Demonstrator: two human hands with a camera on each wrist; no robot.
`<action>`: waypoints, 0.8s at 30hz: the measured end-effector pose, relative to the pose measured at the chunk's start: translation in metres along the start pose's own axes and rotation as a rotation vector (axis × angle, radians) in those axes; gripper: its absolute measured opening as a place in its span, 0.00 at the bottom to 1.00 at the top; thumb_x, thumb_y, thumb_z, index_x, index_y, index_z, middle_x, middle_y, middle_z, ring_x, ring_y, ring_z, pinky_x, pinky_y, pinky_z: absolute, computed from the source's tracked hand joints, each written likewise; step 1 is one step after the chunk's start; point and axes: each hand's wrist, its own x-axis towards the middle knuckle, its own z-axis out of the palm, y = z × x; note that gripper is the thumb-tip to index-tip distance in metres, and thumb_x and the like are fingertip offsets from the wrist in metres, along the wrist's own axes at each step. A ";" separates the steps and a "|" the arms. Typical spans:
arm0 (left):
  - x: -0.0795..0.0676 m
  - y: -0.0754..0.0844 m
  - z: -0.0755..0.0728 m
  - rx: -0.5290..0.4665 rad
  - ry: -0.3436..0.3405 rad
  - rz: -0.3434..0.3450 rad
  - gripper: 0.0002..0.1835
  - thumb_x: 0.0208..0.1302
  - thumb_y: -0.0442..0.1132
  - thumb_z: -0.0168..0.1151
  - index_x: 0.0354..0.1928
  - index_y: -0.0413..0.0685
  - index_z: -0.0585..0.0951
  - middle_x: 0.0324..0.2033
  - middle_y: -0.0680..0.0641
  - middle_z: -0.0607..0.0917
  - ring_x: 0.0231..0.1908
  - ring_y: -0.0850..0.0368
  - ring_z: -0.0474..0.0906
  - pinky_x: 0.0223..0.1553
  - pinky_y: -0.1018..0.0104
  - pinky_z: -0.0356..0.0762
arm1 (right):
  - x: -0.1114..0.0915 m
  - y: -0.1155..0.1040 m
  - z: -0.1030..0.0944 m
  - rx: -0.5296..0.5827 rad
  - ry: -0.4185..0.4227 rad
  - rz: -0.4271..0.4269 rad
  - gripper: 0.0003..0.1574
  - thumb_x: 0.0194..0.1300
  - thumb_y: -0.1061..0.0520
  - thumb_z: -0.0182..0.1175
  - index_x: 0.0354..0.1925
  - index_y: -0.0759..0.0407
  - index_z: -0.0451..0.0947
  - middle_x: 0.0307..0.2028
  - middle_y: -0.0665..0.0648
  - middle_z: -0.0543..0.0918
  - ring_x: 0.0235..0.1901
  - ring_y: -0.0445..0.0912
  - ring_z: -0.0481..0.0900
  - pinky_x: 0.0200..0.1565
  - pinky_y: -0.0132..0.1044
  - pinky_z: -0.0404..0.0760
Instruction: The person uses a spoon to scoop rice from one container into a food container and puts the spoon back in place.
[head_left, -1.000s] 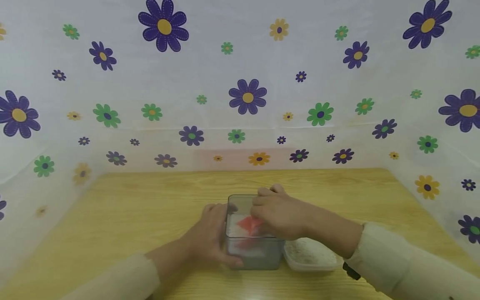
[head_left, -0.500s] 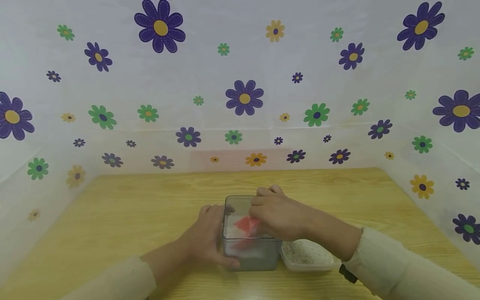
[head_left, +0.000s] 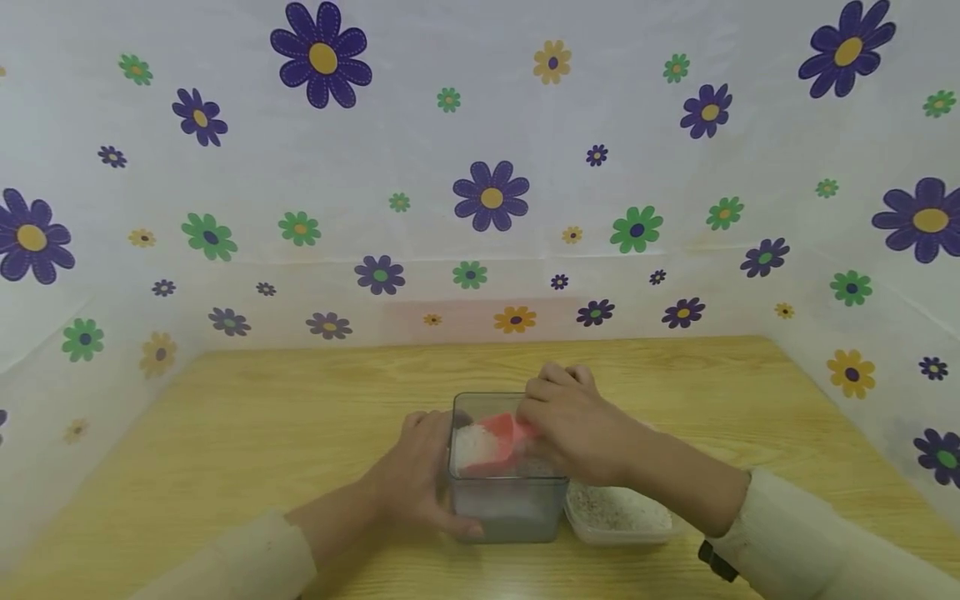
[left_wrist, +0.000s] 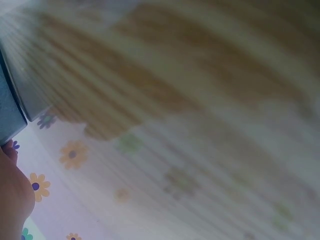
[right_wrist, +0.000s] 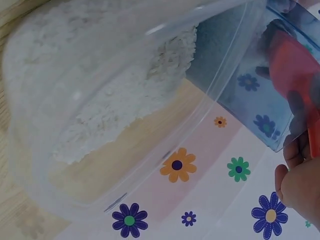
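Observation:
A red scoop [head_left: 501, 433] with white rice [head_left: 475, 446] in it is inside a grey see-through square bin [head_left: 510, 510]. My right hand [head_left: 577, 425] grips the scoop's handle, reaching over the bin's right rim. In the right wrist view, the red scoop [right_wrist: 297, 67] shows against the bin's wall, with fingers of my right hand [right_wrist: 302, 187] round its handle. My left hand [head_left: 416, 475] holds the bin's left side, thumb along the front. Only the bin's corner [left_wrist: 12, 107] and part of my left hand [left_wrist: 15, 192] show in the left wrist view.
A shallow clear tub [head_left: 618, 537] of rice stands close against the bin's right side, under my right forearm. It fills much of the right wrist view, its rice [right_wrist: 120, 105] heaped to one side. A flower-print cloth [head_left: 420, 150] surrounds the wooden table [head_left: 300, 400].
The scoop has come up and levelled inside the bin, now showing rice in it. My right hand has shifted slightly right. My left hand keeps holding the bin.

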 end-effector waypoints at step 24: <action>0.000 0.003 0.000 -0.016 -0.014 -0.027 0.62 0.38 0.85 0.60 0.65 0.45 0.64 0.54 0.49 0.76 0.55 0.57 0.71 0.58 0.51 0.58 | -0.039 0.025 -0.010 0.239 0.230 0.083 0.04 0.68 0.52 0.62 0.38 0.50 0.79 0.38 0.43 0.73 0.48 0.41 0.64 0.53 0.49 0.62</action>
